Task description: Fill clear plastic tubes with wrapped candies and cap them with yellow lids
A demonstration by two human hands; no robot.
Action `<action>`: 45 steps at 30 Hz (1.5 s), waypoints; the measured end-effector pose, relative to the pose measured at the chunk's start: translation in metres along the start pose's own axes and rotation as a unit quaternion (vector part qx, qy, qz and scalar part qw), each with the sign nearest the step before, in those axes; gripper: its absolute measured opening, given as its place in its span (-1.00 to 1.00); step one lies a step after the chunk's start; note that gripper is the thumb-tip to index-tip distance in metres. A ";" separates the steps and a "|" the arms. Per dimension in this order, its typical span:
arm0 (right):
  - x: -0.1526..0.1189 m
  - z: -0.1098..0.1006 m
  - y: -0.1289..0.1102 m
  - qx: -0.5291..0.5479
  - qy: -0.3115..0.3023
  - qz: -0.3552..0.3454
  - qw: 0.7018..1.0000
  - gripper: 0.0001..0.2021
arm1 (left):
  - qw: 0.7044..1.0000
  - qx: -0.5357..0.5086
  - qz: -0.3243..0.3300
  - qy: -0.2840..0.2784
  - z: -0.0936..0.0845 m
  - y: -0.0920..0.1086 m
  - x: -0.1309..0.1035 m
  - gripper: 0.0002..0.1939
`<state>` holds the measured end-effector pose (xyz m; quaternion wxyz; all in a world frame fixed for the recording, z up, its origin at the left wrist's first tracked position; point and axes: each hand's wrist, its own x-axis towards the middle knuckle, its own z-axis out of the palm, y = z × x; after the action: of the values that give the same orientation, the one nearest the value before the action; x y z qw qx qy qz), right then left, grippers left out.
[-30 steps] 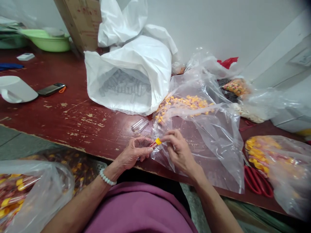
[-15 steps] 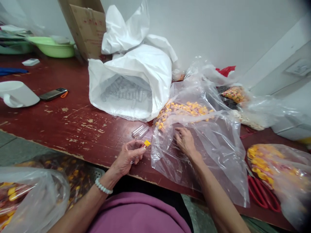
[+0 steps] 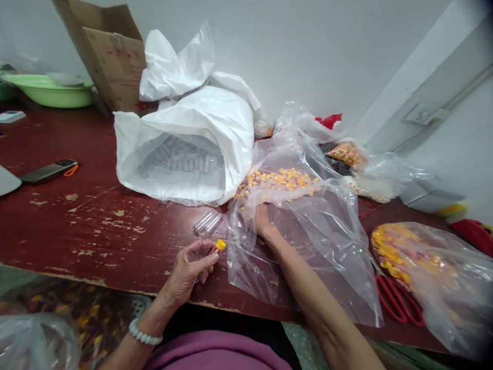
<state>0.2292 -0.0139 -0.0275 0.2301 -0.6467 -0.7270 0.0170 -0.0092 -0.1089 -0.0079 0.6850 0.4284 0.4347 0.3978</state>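
My left hand point(image 3: 189, 268) is closed around a small tube with a yellow cap point(image 3: 221, 245), its capped end sticking out past the thumb. Just beyond that hand, several clear tubes point(image 3: 208, 223) lie side by side on the table. My right hand point(image 3: 262, 221) reaches into the mouth of a clear plastic bag point(image 3: 331, 241). Inside it is a heap of small yellow-capped pieces point(image 3: 283, 180). Plastic film and the pieces hide my right fingers. Behind the loose tubes a white sack point(image 3: 227, 115) lies with its mouth towards me, holding many clear tubes point(image 3: 181, 156).
Red-handled scissors point(image 3: 400, 300) lie at the right beside another bag of yellow-capped pieces point(image 3: 400, 252). A phone point(image 3: 49, 171) is on the left. A green basin point(image 3: 54, 95) and cardboard box point(image 3: 115, 67) stand behind. Below the table edge sits a filled bag point(image 3: 34, 339).
My right hand has moved deeper into the clear bag, towards the yellow-capped pieces. My left hand still holds the capped tube. The view has shifted to the right.
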 end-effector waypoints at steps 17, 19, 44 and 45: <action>-0.116 -0.077 0.080 0.038 0.160 0.146 0.975 -0.67 | 0.999 -0.002 -0.003 -0.034 0.003 0.001 -0.004 -0.56; -0.126 -0.077 0.081 0.024 0.158 0.137 0.978 -0.70 | 0.999 -0.011 -0.003 -0.039 0.006 0.000 -0.005 -0.56; -0.153 -0.085 0.091 -0.001 0.170 0.177 0.969 -0.64 | 0.997 0.009 0.010 -0.075 0.009 -0.007 -0.003 -0.61; -0.152 -0.089 0.084 0.006 0.174 0.180 0.968 -0.63 | 0.997 0.012 0.010 -0.078 0.009 -0.007 -0.004 -0.62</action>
<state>0.3476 -0.1687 -0.0230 0.3503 -0.7583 -0.5475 -0.0501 -0.0004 -0.1168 -0.0113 0.7079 0.4704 0.3805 0.3645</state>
